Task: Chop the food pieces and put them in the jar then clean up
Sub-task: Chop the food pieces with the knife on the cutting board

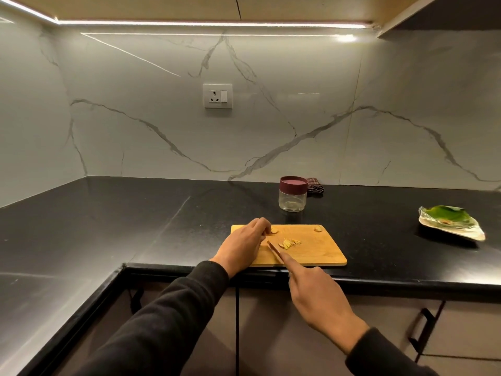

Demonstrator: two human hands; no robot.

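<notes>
1. Black stone tabletop [108, 226] runs along a marble-look backsplash with a wall socket [217, 96], lit by a strip under the cabinets.

2. At the left of the wooden cutting board [320, 251], the left hand [242, 246] rests with its fingers curled over a pale food piece [274, 230] at the board's far edge, about 11 o'clock from the board's centre. For a clean cut, I judge the fingertips should stay tucked back from the blade while pinning the piece flat.

3. Just right of that hand, the knife [274, 251] lies along a line from 5 o'clock at the handle to 11 o'clock at the tip, its long axis pointing away and leftward, toward the held piece. The blade is thin and partly blurred.

4. The right hand [317, 299] is clamped on the knife handle, forefinger stretched along the spine. Short, straight-down strokes with that finger steadying the blade would suit best.

5. Already-cut strips [290, 243] lie in a small fan near the board's centre, their long axes running roughly 7 to 1 o'clock. Another uncut piece [317, 228] sits at the board's far edge, at about 1 o'clock.

6. Beyond the board at 12 o'clock stands the glass jar [292, 198], upright, its maroon lid on; a checked cloth [315, 185] lies behind it.

7. Far right, a dish [451, 222] holds a green leaf.
</notes>
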